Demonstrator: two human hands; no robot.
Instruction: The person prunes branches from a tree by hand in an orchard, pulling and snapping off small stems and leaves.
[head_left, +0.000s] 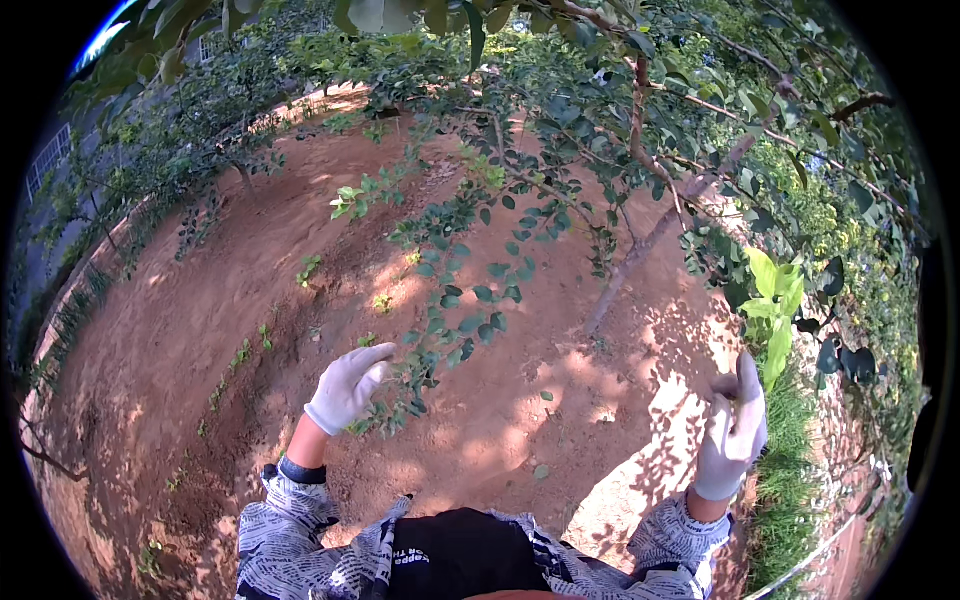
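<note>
My left hand (346, 391), in a white knit glove, reaches up from the lower left. Its fingers point right beside the dark green leaves of a hanging branch (450, 322); thumb and fingers are slightly apart, and nothing shows between them. On the right, my right hand (731, 442) wears a matching glove and is raised with its fingers apart and nothing visible in it. Just above its fingertips is a bright yellow-green leafy shoot (776, 307). Whether either glove touches the leaves is unclear.
A slanting tree trunk (630, 270) rises from reddish bare soil (480, 442), with leafy branches (645, 112) overhead. A grass strip (784, 450) and a pale hose or cord (810, 559) run along the right. Small weeds (240, 354) grow at left.
</note>
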